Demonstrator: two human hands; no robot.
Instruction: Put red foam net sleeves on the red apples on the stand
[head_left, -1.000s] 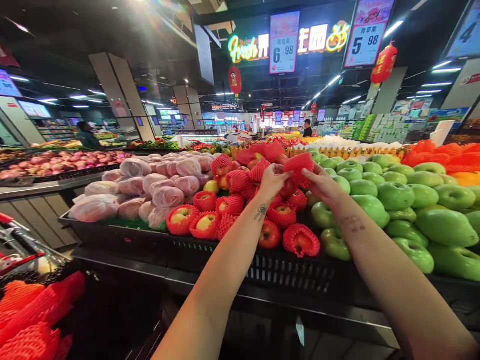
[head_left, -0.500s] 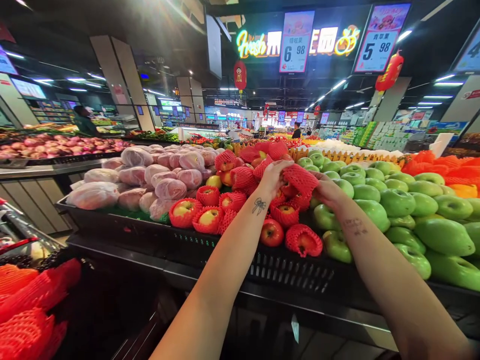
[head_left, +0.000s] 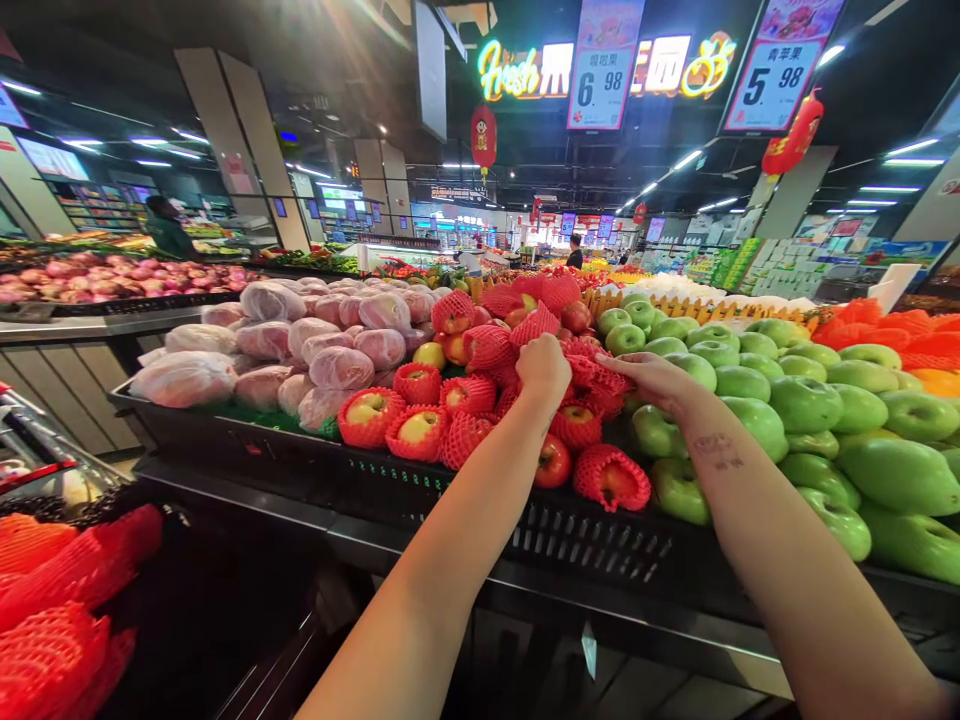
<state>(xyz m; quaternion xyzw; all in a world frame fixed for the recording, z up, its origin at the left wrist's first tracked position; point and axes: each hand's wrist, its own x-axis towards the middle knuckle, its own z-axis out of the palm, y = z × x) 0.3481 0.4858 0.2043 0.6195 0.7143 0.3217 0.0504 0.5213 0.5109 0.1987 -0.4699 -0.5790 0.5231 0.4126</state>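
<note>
Here, red net (head_left: 586,370), long axis unclear.

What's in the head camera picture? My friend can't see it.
A person's left hand and right hand reach among red apples, many in red foam nets, on a shop's fruit display. Wrapped pinkish produce lies to the left and green apples to the right, with a glowing Fresh sign beyond.

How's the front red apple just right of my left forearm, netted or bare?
Bare where visible: the red apple shows smooth, uncovered skin, unlike the netted apple on its right.
</note>
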